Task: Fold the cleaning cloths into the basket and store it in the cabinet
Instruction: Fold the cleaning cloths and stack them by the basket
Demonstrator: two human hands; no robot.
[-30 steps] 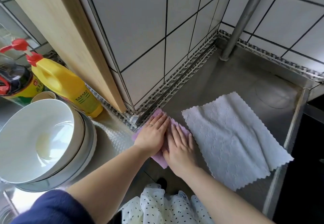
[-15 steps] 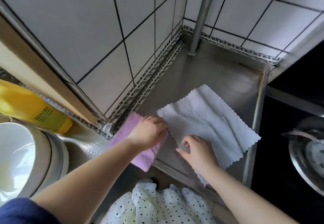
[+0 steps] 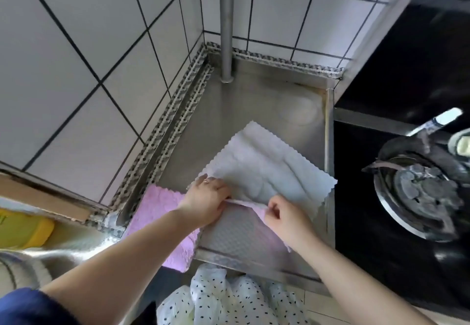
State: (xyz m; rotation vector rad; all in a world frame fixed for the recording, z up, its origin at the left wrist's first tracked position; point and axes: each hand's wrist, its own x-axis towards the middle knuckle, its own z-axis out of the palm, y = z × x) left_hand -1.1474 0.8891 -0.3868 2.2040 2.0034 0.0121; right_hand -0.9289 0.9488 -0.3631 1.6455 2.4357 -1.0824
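Both hands pinch white cloth [image 3: 267, 169] over steel counter [image 3: 229, 121], tiled corner

White cloth [image 3: 269, 169]; pink cloth [image 3: 157, 213]; yellow bottle [image 3: 24, 228]; black-dotted white garment [image 3: 223, 301].

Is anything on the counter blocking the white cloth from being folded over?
Nothing visible does. Both the left hand and right hand already pinch the white cloth by its near edge; the steel counter beyond it looks bare. The pink cloth lies beside it.
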